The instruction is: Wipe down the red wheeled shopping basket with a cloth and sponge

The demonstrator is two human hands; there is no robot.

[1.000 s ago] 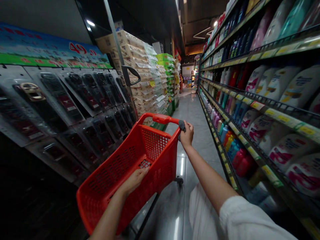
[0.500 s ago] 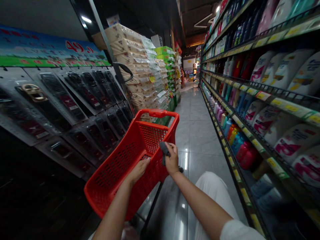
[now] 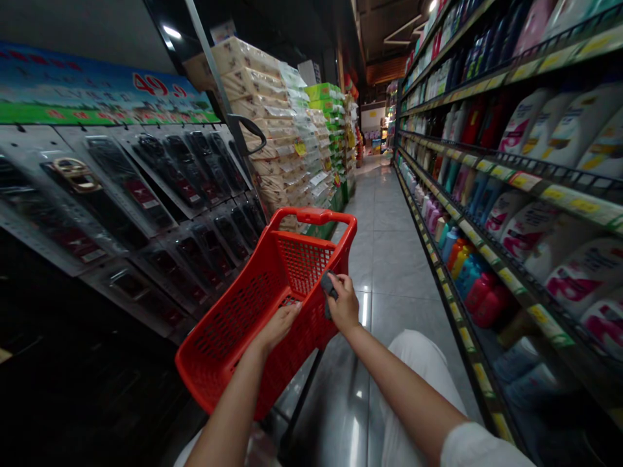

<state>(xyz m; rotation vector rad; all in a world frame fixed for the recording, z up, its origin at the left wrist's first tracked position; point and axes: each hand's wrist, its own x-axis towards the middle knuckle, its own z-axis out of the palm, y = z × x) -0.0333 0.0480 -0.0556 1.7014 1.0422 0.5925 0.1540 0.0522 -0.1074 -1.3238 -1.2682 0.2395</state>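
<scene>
Grey cloth (image 3: 329,288) is being gripped by the right hand (image 3: 345,306) at the cart (image 3: 306,337)'s long rim (image 3: 312,292), nearer the handle (image 3: 314,215) than the left hand (image 3: 278,327) (closure unclear).

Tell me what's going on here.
A person in an aisle is handling a red shopping cart. The left hand is at its near rim, and the fingers of the right hand hold a dark grey cloth by the same side, nearer the cart's handle. Shelves of bottles line the right; packaged goods hang on the left.
</scene>
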